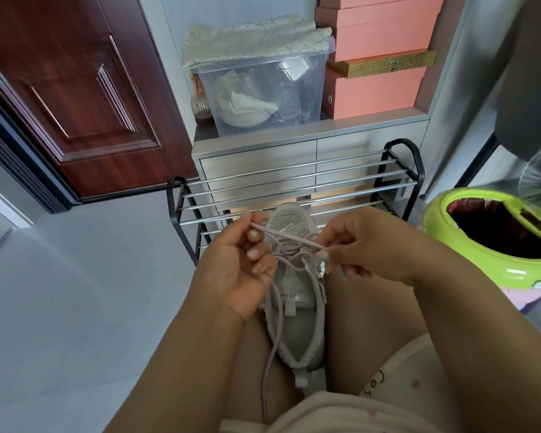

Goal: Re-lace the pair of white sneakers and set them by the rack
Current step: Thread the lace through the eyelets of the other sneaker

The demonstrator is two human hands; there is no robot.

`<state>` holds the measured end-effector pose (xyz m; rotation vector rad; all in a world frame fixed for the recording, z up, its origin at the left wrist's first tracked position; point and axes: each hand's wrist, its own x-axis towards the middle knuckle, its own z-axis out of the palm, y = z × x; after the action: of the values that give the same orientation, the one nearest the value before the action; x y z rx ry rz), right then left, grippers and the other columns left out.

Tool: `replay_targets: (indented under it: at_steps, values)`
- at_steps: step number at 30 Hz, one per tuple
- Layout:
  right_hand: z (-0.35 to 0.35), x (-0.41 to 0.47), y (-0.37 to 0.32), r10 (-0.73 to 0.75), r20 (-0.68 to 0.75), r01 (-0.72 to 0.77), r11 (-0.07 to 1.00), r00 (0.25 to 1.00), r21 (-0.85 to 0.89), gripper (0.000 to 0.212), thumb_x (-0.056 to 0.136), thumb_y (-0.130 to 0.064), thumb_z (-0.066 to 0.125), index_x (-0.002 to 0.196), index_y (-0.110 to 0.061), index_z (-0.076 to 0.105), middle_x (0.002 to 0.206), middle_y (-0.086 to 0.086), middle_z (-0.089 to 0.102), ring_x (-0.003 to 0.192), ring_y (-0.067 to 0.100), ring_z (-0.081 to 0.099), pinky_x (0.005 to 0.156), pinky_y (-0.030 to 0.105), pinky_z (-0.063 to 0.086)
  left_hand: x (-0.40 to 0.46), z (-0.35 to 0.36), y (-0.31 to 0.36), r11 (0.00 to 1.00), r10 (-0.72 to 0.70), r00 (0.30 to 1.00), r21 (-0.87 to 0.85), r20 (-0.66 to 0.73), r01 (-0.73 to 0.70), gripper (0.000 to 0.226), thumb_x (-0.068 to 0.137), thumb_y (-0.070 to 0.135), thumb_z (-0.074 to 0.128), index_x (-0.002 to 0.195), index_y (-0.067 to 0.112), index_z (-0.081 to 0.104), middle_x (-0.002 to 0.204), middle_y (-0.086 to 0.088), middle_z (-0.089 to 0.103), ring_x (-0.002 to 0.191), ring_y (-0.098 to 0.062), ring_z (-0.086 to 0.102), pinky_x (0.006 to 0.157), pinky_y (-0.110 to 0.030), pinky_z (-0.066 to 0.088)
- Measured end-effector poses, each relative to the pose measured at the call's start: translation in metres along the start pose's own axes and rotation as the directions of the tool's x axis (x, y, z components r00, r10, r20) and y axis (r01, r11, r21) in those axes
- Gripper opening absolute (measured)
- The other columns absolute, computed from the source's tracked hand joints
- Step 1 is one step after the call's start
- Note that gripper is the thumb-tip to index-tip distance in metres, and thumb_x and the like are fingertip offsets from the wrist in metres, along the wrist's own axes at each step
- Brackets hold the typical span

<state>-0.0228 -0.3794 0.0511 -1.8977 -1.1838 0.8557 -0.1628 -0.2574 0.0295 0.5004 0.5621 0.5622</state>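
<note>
A white sneaker [295,295] lies between the person's thighs, just below the centre of the view. Its long axis runs from 6 o'clock to 12 o'clock: the heel tab sits nearest the person at 6 o'clock and the mesh toe points away at 12 o'clock, toward the shoe rack [294,182]. The opening faces up, and the tongue's label reads upside down from here.

The left hand [231,270], at 9 o'clock of the sneaker, has its fingers curled and its grip closed round the pale lace [278,317], pinching one strand near the fingertips while a long loose end trails down past the heel toward 6 o'clock. The right hand [356,248], at 3 o'clock of the sneaker, has its grip pinched shut on the other end of the same lace, drawing it taut across the eyelets. The strands cross over the tongue between the two hands.

The rack stands on the floor just beyond the toe, its chrome bars running from 9 to 3 o'clock between black end frames. Behind it at 12 o'clock are a grey drawer unit [256,170], a clear storage bin [263,89] and stacked pink boxes [378,57]. A dark red door [75,89] is at 10 o'clock and a green bin [487,239] at 3 o'clock.
</note>
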Motion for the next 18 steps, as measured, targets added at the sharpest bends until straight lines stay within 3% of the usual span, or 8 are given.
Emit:
replay_targets:
  at_steps: [2,5,8,12,15,17,18]
  values:
    - [-0.004,0.001,0.005,0.017,-0.014,-0.018,0.994,1.0,-0.107,0.014,0.084,-0.024,0.07,0.073,-0.015,0.071,0.056,0.002,0.065,0.045,0.011,0.052,0.046,0.021,0.043,0.0,0.0,0.002,0.999,0.031,0.999,-0.019,0.016,-0.03,0.013,0.087,0.021,0.056,0.084,0.01,0.062,0.057,0.006,0.045,0.037,-0.003,0.033,0.033,-0.015,0.024]
    - [-0.005,0.003,0.007,0.03,-0.015,-0.032,0.992,0.999,-0.123,0.02,0.084,-0.027,0.07,0.068,-0.015,0.069,0.054,0.001,0.064,0.043,0.009,0.055,0.049,0.016,0.044,0.001,0.002,0.001,0.997,0.08,0.996,0.009,0.033,-0.081,0.015,0.09,0.019,0.054,0.089,0.008,0.065,0.059,0.005,0.048,0.039,-0.003,0.035,0.035,-0.015,0.027]
    - [-0.003,0.005,0.009,0.021,-0.081,-0.013,0.994,0.997,0.105,0.013,0.084,-0.021,0.069,0.075,-0.011,0.069,0.057,0.004,0.065,0.046,0.011,0.058,0.051,0.015,0.047,0.0,0.002,-0.002,0.945,0.185,0.982,0.269,0.027,-0.185,0.016,0.092,0.014,0.055,0.095,0.002,0.066,0.062,0.0,0.053,0.042,-0.005,0.038,0.037,-0.017,0.032]
    - [-0.002,0.008,0.013,0.025,-0.147,0.031,0.928,0.989,0.371,0.003,0.08,-0.005,0.07,0.079,-0.003,0.067,0.059,0.008,0.065,0.054,0.015,0.063,0.054,0.019,0.054,-0.008,0.004,-0.013,0.592,0.241,0.97,0.791,0.009,-0.154,0.018,0.09,0.016,0.063,0.088,-0.002,0.066,0.061,-0.006,0.062,0.04,-0.008,0.048,0.039,-0.02,0.043]
    - [0.0,0.009,0.016,0.009,-0.159,0.051,0.929,0.987,0.366,0.008,0.075,0.007,0.071,0.08,0.003,0.066,0.059,0.008,0.065,0.053,0.011,0.064,0.053,0.017,0.053,-0.013,0.003,-0.029,0.302,0.136,0.991,0.953,-0.005,-0.036,0.026,0.088,0.032,0.067,0.077,0.008,0.067,0.062,-0.007,0.067,0.044,-0.012,0.058,0.047,-0.022,0.052]
    - [0.001,0.01,0.017,0.003,-0.152,0.05,0.938,0.988,0.342,0.01,0.075,0.009,0.071,0.083,0.006,0.066,0.062,0.008,0.066,0.054,0.01,0.065,0.053,0.016,0.052,-0.012,-0.004,-0.041,0.105,0.123,0.992,0.993,0.038,-0.051,0.036,0.082,0.048,0.065,0.069,0.015,0.067,0.062,-0.006,0.07,0.055,-0.018,0.067,0.061,-0.033,0.06]
    - [0.001,0.011,0.018,0.002,-0.146,0.046,0.945,0.989,0.325,0.011,0.074,0.009,0.072,0.084,0.007,0.066,0.064,0.009,0.067,0.055,0.01,0.066,0.053,0.016,0.051,-0.01,-0.008,-0.045,0.058,0.138,0.989,0.996,0.062,-0.07,0.035,0.077,0.054,0.063,0.071,0.02,0.068,0.062,-0.006,0.07,0.06,-0.021,0.069,0.066,-0.04,0.06]
